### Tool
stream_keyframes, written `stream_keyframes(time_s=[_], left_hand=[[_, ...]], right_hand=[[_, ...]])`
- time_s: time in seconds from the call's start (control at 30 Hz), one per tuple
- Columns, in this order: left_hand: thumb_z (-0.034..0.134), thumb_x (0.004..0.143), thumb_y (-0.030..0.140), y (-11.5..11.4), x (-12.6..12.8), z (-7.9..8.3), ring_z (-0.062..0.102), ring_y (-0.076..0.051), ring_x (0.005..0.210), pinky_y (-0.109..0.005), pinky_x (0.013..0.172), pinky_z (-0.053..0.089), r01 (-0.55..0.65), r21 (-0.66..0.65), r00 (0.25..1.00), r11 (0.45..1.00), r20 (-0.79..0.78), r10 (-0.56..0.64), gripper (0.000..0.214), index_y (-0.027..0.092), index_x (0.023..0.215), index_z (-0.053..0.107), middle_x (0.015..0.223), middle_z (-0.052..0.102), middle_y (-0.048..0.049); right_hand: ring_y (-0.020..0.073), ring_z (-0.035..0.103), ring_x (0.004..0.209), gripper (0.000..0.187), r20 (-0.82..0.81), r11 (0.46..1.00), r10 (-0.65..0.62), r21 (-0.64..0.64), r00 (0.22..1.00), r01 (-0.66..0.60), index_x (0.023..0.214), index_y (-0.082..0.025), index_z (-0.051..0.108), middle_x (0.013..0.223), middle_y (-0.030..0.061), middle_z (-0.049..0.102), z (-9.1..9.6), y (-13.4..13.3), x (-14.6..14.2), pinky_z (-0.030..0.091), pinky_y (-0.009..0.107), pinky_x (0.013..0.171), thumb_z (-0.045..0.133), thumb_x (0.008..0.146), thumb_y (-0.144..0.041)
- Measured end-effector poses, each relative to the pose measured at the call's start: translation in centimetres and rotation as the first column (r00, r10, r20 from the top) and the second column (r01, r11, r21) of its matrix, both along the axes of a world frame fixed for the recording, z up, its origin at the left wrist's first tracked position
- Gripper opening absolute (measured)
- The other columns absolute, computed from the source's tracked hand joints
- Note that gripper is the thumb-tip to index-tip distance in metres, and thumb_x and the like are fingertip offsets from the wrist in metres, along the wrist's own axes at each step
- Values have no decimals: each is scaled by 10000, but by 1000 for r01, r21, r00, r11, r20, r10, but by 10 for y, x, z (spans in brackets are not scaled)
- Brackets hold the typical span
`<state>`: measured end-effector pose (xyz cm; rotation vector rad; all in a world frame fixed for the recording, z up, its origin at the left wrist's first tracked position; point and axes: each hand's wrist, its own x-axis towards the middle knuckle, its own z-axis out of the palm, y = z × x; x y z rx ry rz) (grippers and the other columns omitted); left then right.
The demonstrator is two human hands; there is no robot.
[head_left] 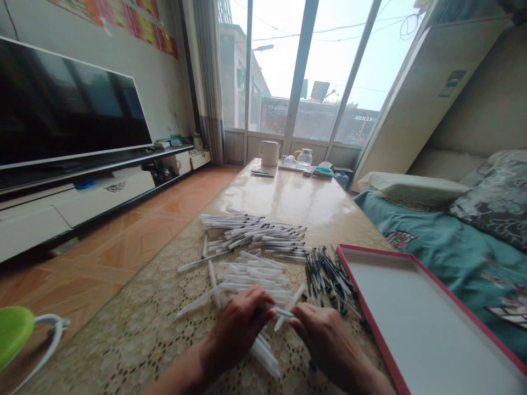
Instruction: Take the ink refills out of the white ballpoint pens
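My left hand [242, 321] and my right hand [326, 336] meet low over the table, fingers pinched on either end of a slim pen [284, 312]. Just beyond them lies a pile of white pen barrels [255, 274]. More barrels [264, 356] lie partly hidden beneath my left hand. Farther back is a heap of white pens with dark tips [251, 235]. Dark, thin pen refills [327, 274] are bunched to the right of the barrels. My fingers cover the ends of the held pen.
A red-rimmed shallow tray [405, 255] lies at the right table edge, close to my right hand. A beige pitcher [269, 153], a glass teapot [304, 159] and a tissue pack [323, 171] stand at the table's far end. A green stool [15, 332] is at lower left.
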<state>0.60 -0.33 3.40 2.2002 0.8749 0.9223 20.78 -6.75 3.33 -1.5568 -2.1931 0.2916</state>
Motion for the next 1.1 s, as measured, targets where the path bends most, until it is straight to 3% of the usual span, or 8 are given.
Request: stream_keyframes(time_s=[0.1, 0.2, 0.4, 0.53, 0.7, 0.83, 0.97, 1.1], left_hand=[[434, 888, 239, -5, 3, -2, 541, -123, 606, -208, 571, 391, 57, 212, 985, 976, -170, -21, 180, 201, 843, 604, 738, 578, -21], [398, 903, 272, -4, 2, -3, 483, -116, 522, -208, 511, 341, 70, 285, 974, 956, -226, -4, 263, 190, 714, 562, 639, 533, -2], [303, 919, 327, 22, -20, 15, 477, -125, 466, -219, 497, 355, -325, 33, 945, 945, -24, 326, 424, 195, 555, 475, 489, 471, 27], [464, 851, 375, 34, -28, 16, 586, -169, 611, -243, 596, 427, -390, -20, 921, 921, -25, 389, 270, 169, 831, 638, 642, 609, -8], [515, 824, 325, 31, -20, 6, 580, -133, 542, -248, 560, 465, -402, -127, 903, 907, 111, 416, 383, 167, 1171, 549, 799, 613, -25], [593, 779, 308, 20, -10, 7, 544, -98, 474, -209, 451, 436, -162, -372, 919, 914, 281, 277, 332, 171, 1081, 577, 715, 561, 12], [651, 746, 302, 8, 0, 6, 549, -86, 458, -166, 379, 381, 218, -614, 921, 758, 386, 47, 342, 172, 1050, 565, 686, 570, 22], [681, 732, 263, 4, 5, 1, 562, -89, 478, -163, 405, 401, 355, -657, 905, 665, 420, -68, 331, 158, 1029, 580, 650, 621, 8]], right_hand=[[129, 573, 573, 314, -25, 1000, 22, -14, 999, -22, 768, -210, 498, 665, -12, 607, 0, -2, -6, 328, 212, 531, 310, 970, -360], [122, 565, 525, 333, -21, 999, 29, 32, 999, -28, 762, -211, 501, 624, -19, 603, -2, -2, -5, 300, 211, 496, 298, 972, -370], [109, 488, 449, 382, 21, 978, -109, 180, 994, 103, 652, -210, 433, 545, -26, 530, -2, 1, 19, 282, 217, 472, 293, 966, -376], [126, 526, 533, 315, -49, 974, -175, 135, 983, 181, 703, -214, 436, 603, -19, 532, 3, 2, 18, 341, 215, 533, 295, 960, -328], [137, 552, 585, 279, -120, 989, -128, 55, 984, 135, 761, -218, 457, 664, -7, 560, 0, 3, 3, 385, 217, 581, 273, 958, -291], [135, 565, 579, 253, -112, 998, -51, 14, 992, 53, 809, -215, 490, 681, -2, 594, -1, 2, -3, 382, 209, 563, 309, 956, -314], [139, 581, 591, 252, -94, 1000, 5, 24, 996, -3, 797, -210, 495, 699, 11, 617, 0, 1, -10, 382, 205, 554, 329, 949, -324], [135, 588, 570, 268, -67, 999, -9, 30, 998, 11, 775, -207, 487, 677, 10, 620, -1, 1, -14, 371, 195, 536, 324, 954, -322]])
